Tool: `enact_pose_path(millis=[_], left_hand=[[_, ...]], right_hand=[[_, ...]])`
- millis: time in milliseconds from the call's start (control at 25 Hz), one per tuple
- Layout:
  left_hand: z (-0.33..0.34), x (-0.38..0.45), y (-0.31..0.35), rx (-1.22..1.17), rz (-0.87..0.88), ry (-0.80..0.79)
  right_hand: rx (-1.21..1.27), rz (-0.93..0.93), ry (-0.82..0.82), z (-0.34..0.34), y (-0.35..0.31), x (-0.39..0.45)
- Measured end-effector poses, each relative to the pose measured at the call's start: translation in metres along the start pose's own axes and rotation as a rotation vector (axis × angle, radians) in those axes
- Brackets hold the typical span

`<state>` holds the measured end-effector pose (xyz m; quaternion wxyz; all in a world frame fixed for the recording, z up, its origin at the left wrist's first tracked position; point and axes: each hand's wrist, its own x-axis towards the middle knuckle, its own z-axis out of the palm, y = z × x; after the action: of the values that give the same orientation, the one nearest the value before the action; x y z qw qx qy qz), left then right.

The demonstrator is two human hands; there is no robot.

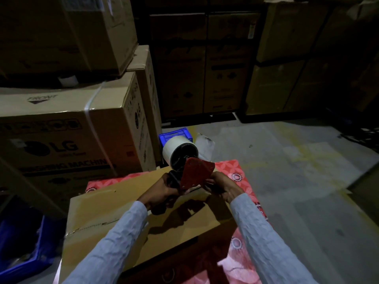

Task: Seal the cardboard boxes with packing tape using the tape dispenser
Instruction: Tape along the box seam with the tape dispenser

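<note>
Stacked cardboard cartons (67, 128) fill the upper left of the frame, and more stand in the dim background at the top. A grey concrete floor (287, 171) occupies the right side.

The cardboard box (127, 212) to be sealed lies low in the centre of the frame, on a red patterned cloth (242, 185). Its top is plain brown. A flap seam runs across the left part, and no fresh tape is discernible on it in this light.

The tape dispenser (194, 175) is held above the far edge of the box, at centre frame. It has a red side plate and carries a white tape roll (178, 149) at its upper end. A blue crate (174, 136) sits on the floor just behind the roll.

The left hand (162, 193) is clenched around the dispenser's dark handle. The right hand (221, 187) has its fingers curled at the dispenser's lower front edge; whether they pinch the tape end or the frame cannot be told.

Hazards, as judged:
- Fingers are near the cutter; a slip could cut them.
- A loose tape end may fold onto itself and fail to adhere.
- Low light may cause the tape to miss the seam.
</note>
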<state>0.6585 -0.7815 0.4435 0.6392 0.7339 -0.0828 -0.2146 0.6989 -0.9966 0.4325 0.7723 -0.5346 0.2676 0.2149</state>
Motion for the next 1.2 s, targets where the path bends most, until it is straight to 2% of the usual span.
enact_pose_path(millis=[80,200,240,400,480,600,720,880,960,1200], left_hand=[[0.001,0.002,0.004,0.022,-0.003,-0.007],[0.006,0.006,0.007,0.081,-0.009,-0.005],[0.007,0.01,0.009,0.108,-0.03,0.014],[0.008,0.02,0.019,0.358,-0.104,0.104],[0.009,0.025,0.016,0.399,-0.077,0.12],[0.011,0.025,0.002,0.406,-0.071,0.161],[0.003,0.02,-0.014,0.388,-0.109,0.218],[-0.008,0.006,-0.034,0.415,-0.158,0.287],[-0.012,0.0,-0.044,0.45,-0.177,0.305],[-0.012,-0.001,-0.059,0.484,-0.184,0.335]], right_hand=[[-0.075,-0.178,0.077,-0.004,-0.004,0.004],[-0.36,-0.562,0.205,-0.017,-0.014,0.012],[-0.448,-0.631,0.252,-0.021,-0.017,0.015],[-0.619,-0.733,0.403,-0.035,-0.013,0.018],[-0.633,-0.792,0.456,-0.036,-0.008,0.018],[-0.623,-0.757,0.501,-0.044,-0.002,0.03],[-0.487,-0.64,0.592,-0.073,-0.005,0.055],[-0.38,-0.478,0.453,-0.085,-0.006,0.062],[-0.37,-0.458,0.414,-0.081,0.0,0.068],[-0.463,-0.536,0.468,-0.08,0.012,0.084]])
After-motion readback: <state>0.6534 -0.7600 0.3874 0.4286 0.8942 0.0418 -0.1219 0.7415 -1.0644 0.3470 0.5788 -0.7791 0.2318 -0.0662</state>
